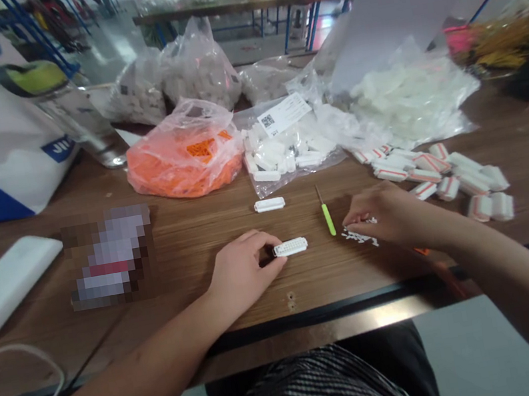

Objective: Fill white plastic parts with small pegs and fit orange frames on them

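Note:
My left hand (245, 271) pinches the left end of a white connector housing (291, 247) with rows of small holes on its upper face. Another white connector housing (270, 204) lies just behind it on the table. My right hand (389, 214) is over a small pile of tiny white pieces (359, 235), fingertips drawn together; what they hold, if anything, is too small to make out. Between the hands lies a thin pick with a lime-green handle (328, 220), its metal shaft pointing away from me.
Several white housings with orange-red strips (428, 164) are heaped at right. Behind stand a bag of orange parts (180, 151), a bag of white housings (286, 147) and a bag of pale parts (410, 99). At left are a bottle (79, 121), a white device (5, 285) and a blurred-out object (112, 257).

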Tool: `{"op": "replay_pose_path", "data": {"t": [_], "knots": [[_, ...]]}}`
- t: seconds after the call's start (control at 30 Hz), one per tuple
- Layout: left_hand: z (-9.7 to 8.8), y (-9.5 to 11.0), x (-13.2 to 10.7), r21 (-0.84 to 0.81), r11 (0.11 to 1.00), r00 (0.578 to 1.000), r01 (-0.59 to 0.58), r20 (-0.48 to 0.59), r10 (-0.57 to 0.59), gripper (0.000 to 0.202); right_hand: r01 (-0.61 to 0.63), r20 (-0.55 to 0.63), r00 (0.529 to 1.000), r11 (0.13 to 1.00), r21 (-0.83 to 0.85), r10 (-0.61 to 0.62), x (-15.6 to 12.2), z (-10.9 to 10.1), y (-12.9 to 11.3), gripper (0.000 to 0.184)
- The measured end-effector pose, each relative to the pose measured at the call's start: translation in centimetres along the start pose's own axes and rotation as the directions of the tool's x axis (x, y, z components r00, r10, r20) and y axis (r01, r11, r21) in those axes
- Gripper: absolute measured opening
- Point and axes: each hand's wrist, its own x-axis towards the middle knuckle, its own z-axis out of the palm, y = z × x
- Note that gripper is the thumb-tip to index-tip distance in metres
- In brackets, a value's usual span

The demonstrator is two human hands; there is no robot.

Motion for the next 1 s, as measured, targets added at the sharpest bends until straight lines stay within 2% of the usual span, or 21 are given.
{"op": "replay_pose_path", "data": {"t": [0.23,0.33,0.47,0.63,0.77,1.0], "knots": [[-0.1,0.2,0.1,0.002,1.000,1.000,0.007,-0.005,-0.007,0.012,0.051,-0.042,0.997,0.979,-0.198,-0.060,-0.2,0.8,0.0,0.015],[-0.1,0.3,0.1,0.000,1.000,1.000,0.019,0.004,-0.019,0.012,0.079,-0.063,0.993,0.970,-0.231,-0.096,-0.8,0.9,-0.1,0.016],[-0.1,0.3,0.1,-0.011,1.000,1.000,0.027,0.013,-0.027,0.012,0.092,-0.049,0.994,0.985,-0.145,-0.100,-1.6,0.8,-0.1,0.019],[-0.1,0.2,0.2,-0.018,1.000,1.000,0.017,0.011,-0.016,0.013,-0.014,-0.047,0.999,1.000,0.025,0.016,-1.4,0.4,-0.1,0.019],[-0.1,0.1,0.1,-0.022,1.000,1.000,0.012,0.004,-0.011,0.013,-0.024,-0.004,1.000,0.999,0.022,0.024,-0.8,0.5,0.0,0.020],[-0.1,0.1,0.0,-0.010,1.000,1.000,-0.001,-0.007,0.001,0.012,-0.182,0.118,0.978,0.979,0.089,0.171,-0.4,0.5,0.3,0.023]]}}
